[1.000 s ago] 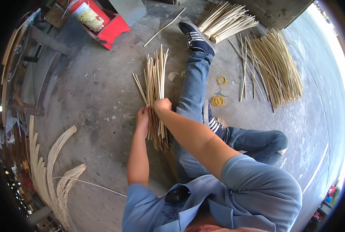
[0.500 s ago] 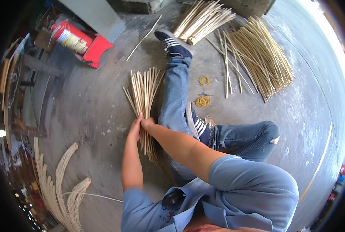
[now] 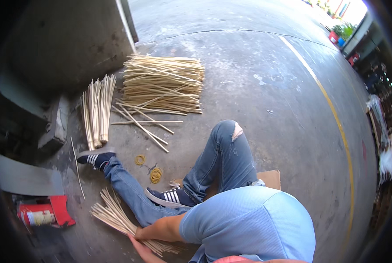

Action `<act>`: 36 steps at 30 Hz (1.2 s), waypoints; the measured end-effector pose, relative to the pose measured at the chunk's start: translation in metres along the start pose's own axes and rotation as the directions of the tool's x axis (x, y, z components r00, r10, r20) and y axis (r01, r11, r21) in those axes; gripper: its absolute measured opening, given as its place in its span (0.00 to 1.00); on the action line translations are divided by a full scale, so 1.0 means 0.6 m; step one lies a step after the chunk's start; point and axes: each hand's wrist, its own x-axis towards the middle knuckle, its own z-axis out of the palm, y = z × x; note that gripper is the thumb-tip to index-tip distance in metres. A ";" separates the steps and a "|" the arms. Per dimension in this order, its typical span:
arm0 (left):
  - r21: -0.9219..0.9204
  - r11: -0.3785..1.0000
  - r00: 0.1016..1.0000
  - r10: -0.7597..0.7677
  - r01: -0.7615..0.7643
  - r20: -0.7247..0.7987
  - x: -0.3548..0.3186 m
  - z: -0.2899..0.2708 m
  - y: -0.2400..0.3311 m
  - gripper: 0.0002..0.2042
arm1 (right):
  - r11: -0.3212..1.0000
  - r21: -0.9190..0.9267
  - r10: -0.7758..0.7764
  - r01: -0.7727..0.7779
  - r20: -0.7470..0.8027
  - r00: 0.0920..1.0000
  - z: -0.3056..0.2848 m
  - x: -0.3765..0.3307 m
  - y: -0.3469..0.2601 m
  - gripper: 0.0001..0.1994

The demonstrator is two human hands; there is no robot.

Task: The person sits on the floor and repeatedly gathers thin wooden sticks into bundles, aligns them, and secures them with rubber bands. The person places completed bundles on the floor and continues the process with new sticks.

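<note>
A bundle of thin pale wooden sticks, perhaps rattan canes, lies beside my outstretched leg at the lower left. Both my hands grip it around its middle, close together. My right hand wraps the upper side of the bundle. My left hand is pressed against the lower side, thumb along the sticks. At the far end the sticks fan out; the near ends poke out past my hands. Yellow rubber bands lie in a small pile on the floor across my leg, with a smaller group beyond them.
A large stack of sticks lies on the concrete floor, several loose sticks beside it. Further bundles stand near my shoe. A red fire extinguisher is at the left. Cardboard lies by my bent knee.
My view has swung to the right, so the bundle and hands now appear lower left. Both hands still hold the bundle at its middle.
</note>
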 end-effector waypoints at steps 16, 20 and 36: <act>0.283 0.244 0.372 0.658 -0.928 0.654 0.006 0.494 -0.129 0.45 | -0.160 0.119 -0.881 0.980 0.430 -0.196 -0.324 -0.246 -0.465 0.39; 0.244 0.210 0.322 0.624 -0.947 0.712 -0.015 0.567 -0.166 0.45 | -0.187 -0.219 -0.894 0.958 0.443 -0.074 -0.495 -0.285 -0.379 0.34; 0.264 0.369 0.444 0.593 -0.891 0.672 0.038 0.548 -0.134 0.46 | 0.127 -0.355 -0.896 0.926 0.360 0.261 -0.613 -0.284 -0.229 0.38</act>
